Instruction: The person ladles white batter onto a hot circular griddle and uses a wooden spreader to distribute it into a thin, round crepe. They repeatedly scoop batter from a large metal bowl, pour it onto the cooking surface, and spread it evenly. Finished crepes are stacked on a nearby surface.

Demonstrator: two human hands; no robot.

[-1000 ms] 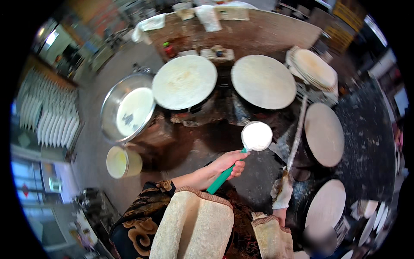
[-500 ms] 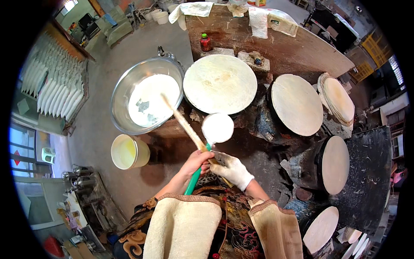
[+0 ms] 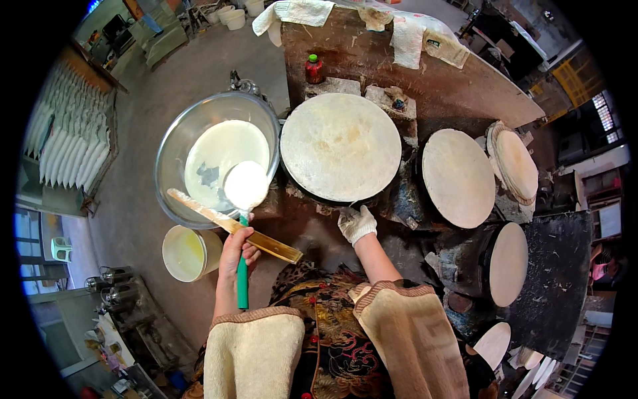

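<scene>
My bare left hand (image 3: 238, 245) is closed around a ladle's green handle (image 3: 242, 286) and a flat wooden stick (image 3: 212, 214), which cross in its grip. The ladle's bowl (image 3: 246, 185), full of white batter, is over the near right rim of a wide metal basin (image 3: 174, 143). More white batter (image 3: 226, 146) lies in the basin, and the stick's pale-coated end points left. My right hand (image 3: 357, 225), in a white glove with darkened fingertips, is at the near edge of the large round griddle (image 3: 340, 146). Its fingers are bent; whether they pinch anything is hidden.
A bucket with yellowish liquid (image 3: 189, 254) stands below the basin. More round griddles (image 3: 458, 178) (image 3: 509, 265) curve away to the right, beside a stack of thin round flatbreads (image 3: 517, 163). Behind the large griddle are a red jar (image 3: 314, 68) and a board draped with cloths (image 3: 407, 43).
My hands have parted. The left has moved left with the ladle and stick, bringing the ladle to the basin; the right has let go of the stick and moved to the griddle's near edge.
</scene>
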